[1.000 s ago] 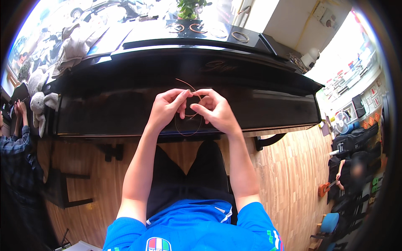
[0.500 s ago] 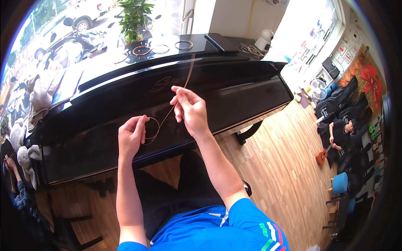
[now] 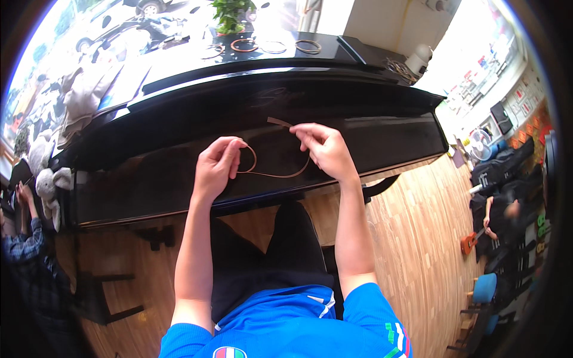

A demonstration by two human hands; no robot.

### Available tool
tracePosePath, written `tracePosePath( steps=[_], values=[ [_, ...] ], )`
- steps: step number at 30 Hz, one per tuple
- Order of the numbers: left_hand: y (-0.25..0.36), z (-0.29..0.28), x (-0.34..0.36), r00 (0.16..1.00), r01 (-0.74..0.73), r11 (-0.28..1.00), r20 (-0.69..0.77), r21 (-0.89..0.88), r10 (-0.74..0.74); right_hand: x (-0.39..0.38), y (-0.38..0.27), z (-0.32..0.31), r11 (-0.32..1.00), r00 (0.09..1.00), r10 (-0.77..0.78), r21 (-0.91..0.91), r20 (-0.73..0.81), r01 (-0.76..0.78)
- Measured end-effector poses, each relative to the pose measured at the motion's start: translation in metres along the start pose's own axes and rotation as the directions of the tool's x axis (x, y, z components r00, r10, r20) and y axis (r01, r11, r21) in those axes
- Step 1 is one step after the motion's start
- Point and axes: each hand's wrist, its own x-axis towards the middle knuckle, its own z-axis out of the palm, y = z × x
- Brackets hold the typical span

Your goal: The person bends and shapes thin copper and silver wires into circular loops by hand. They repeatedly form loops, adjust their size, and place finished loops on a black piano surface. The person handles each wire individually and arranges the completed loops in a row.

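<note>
A thin copper-brown cord runs between my two hands above the black piano. My left hand pinches it between thumb and fingertips, where it bends into a small loop. From there the cord sags and curves up to my right hand, whose fingers are closed on it near the other end. A short, flat-looking tip pokes out leftward past the right fingertips. Both hands are apart and touch neither each other nor the piano. Whatever lies inside the left fingers is hidden.
On the piano top stand several coiled rings, a potted plant, a dark flat case and a white camera-like device. Plush toys and another person are at left. A second person sits far right.
My right hand has moved right and lower over the piano, away from the left. The cord's free end, upright before, now points left, and its middle sags between my hands. The view has shifted.
</note>
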Motion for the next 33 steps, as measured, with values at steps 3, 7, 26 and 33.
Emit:
tracePosePath(
  steps=[3, 7, 26, 33],
  values=[
    [0.0, -0.002, 0.0, 1.0, 0.005, 1.0, 0.014, 0.02, -0.006, -0.001, 0.001, 0.012, 0.989, 0.984, 0.05, -0.148, 0.172, -0.025],
    [0.0, -0.004, 0.0, 1.0, 0.003, 1.0, 0.025, 0.008, -0.004, -0.004, 0.0, 0.026, 0.991, 0.971, 0.041, -0.132, 0.235, -0.009],
    [0.005, 0.0, 0.0, 0.998, 0.056, 0.998, 0.018, -0.042, -0.056, -0.004, 0.005, 0.082, 0.967, 0.963, -0.21, 0.182, 0.166, 0.179],
    [0.001, 0.0, 0.003, 0.998, 0.004, 0.995, 0.063, -0.098, 0.002, 0.007, 0.022, 0.081, 0.897, 0.983, -0.172, 0.404, -0.059, 0.181]
  ],
)
